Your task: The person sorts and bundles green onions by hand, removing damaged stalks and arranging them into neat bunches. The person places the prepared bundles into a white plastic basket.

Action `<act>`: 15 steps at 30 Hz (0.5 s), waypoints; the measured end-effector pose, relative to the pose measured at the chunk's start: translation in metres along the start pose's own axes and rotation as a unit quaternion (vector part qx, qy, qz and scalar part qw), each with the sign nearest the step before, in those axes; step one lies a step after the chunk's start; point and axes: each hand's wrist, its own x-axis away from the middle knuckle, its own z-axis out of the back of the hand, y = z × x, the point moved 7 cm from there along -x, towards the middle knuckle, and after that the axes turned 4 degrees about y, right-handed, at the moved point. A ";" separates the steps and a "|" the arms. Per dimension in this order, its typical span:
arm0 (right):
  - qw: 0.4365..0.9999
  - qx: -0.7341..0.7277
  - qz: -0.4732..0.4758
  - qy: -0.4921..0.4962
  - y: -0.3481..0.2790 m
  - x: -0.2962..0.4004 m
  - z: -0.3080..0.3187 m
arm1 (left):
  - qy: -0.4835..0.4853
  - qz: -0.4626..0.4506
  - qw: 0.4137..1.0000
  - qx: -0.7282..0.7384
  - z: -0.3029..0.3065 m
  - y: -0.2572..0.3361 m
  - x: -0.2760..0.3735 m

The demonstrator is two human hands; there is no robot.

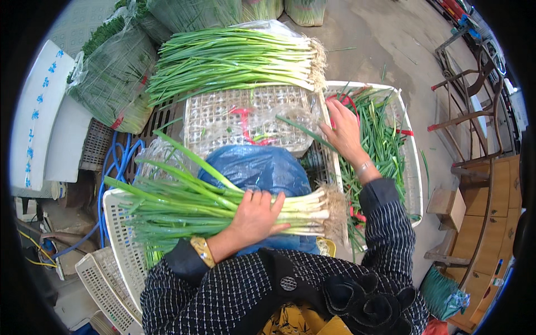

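Note:
My left hand lies over a bunch of green onions across my lap, its fingers spread on the pale stems; the roots point right. My right hand is raised by the right rim of an upturned white plastic crate, its thumb near one loose green leaf; whether it holds the leaf I cannot tell. On the far part of the upturned crate lies a larger pile of green onions, roots also to the right. Red ties and clear plastic film are on the crate's near part.
A white crate of loose green leaves stands at the right. Wrapped vegetable bundles and a white foam box stand at the left, with a blue hose. Chair frames and a wooden cabinet are far right.

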 end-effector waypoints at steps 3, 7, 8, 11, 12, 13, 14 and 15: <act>0.997 0.063 -0.003 -0.044 0.018 -0.067 -0.066 | -0.023 0.013 0.999 0.018 0.001 -0.005 -0.002; 0.992 0.117 0.016 -0.034 0.029 -0.132 -0.116 | -0.064 0.032 0.997 0.030 -0.012 -0.008 0.000; 0.992 0.121 0.015 -0.032 0.033 -0.145 -0.124 | -0.032 0.021 0.999 0.024 -0.014 -0.009 -0.001; 0.985 0.151 0.019 -0.077 0.048 -0.180 -0.158 | 0.021 0.010 1.000 -0.004 -0.021 -0.011 0.002; 0.980 0.185 0.030 -0.060 0.051 -0.188 -0.160 | 0.016 0.012 1.000 -0.015 -0.024 -0.012 0.002; 0.979 0.194 0.029 -0.048 0.054 -0.189 -0.160 | 0.010 0.014 1.000 -0.025 -0.025 -0.013 0.001; 0.978 0.203 0.027 -0.035 0.058 -0.188 -0.159 | 0.031 0.009 0.999 -0.037 -0.021 -0.011 0.002; 0.977 0.211 0.027 -0.020 0.058 -0.190 -0.158 | 0.038 0.013 0.998 -0.040 -0.021 -0.010 0.002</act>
